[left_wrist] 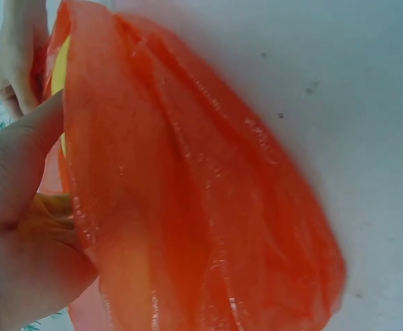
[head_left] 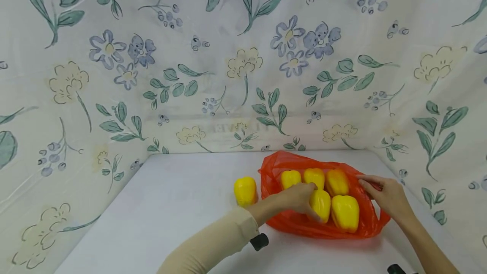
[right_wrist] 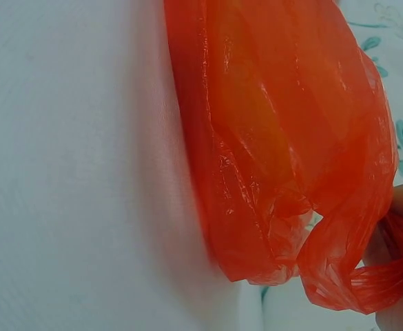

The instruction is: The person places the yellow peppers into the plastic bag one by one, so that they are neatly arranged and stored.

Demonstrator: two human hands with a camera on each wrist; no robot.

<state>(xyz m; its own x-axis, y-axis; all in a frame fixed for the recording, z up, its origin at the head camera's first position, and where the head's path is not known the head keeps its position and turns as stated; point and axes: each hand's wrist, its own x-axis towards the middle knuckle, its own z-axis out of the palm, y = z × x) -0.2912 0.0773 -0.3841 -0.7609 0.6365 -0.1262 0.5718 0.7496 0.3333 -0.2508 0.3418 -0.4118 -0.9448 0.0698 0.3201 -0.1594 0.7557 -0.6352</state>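
In the head view a red plastic bag lies spread with its mouth up, several yellow bell peppers inside it. My left hand reaches in from the left and grips one bell pepper, thumb on the near side and fingers on the far side. Seen from the left wrist, the bag wall hides most of that pepper and the fingertips. My right hand pinches the bag's right edge by its handle; the right wrist view shows the twisted handle running into the fingers.
One more yellow bell pepper stands on the white table, just left of the bag. A flower-printed cloth hangs behind the table and along its sides.
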